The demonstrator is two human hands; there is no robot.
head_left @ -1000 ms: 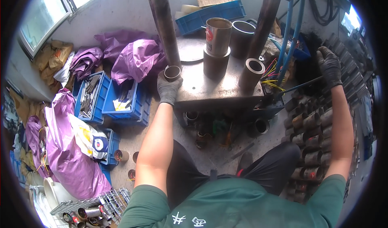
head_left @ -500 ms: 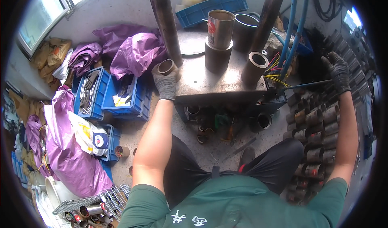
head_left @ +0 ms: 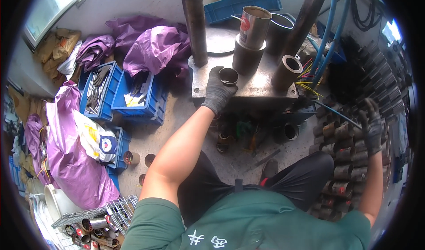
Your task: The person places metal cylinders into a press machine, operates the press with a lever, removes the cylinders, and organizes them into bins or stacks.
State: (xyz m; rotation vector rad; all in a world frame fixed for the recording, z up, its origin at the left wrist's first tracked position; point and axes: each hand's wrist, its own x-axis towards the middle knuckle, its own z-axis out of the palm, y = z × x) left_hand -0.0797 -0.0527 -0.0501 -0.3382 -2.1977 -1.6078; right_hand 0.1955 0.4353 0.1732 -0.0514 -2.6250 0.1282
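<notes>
My left hand (head_left: 218, 92), in a grey knitted glove, wraps round a short metal ring (head_left: 229, 75) at the front edge of the metal press table (head_left: 208, 81). Out to the right, my gloved right hand (head_left: 372, 132) is at the end of a thin lever rod (head_left: 338, 112). Its fingers point upward, apart and somewhat blurred; the palm seems to touch the rod's tip. On the table, a shiny printed metal cylinder (head_left: 256, 28) stands upon a darker cylinder (head_left: 248, 59). A thick-walled tube (head_left: 287, 73) stands at the table's right front.
Two steel columns (head_left: 193, 24) rise from the table. Blue crates (head_left: 137, 106) and purple sacks (head_left: 152, 50) lie to the left. Stacked metal cylinders (head_left: 343, 170) fill the right side. A wire basket (head_left: 124, 212) with cylinders is at lower left. Blue hoses (head_left: 334, 28) hang at right.
My left hand has moved right along the table's front edge with the metal ring. My right hand has come down, and the lever rod now slopes downward. The view has shifted slightly.
</notes>
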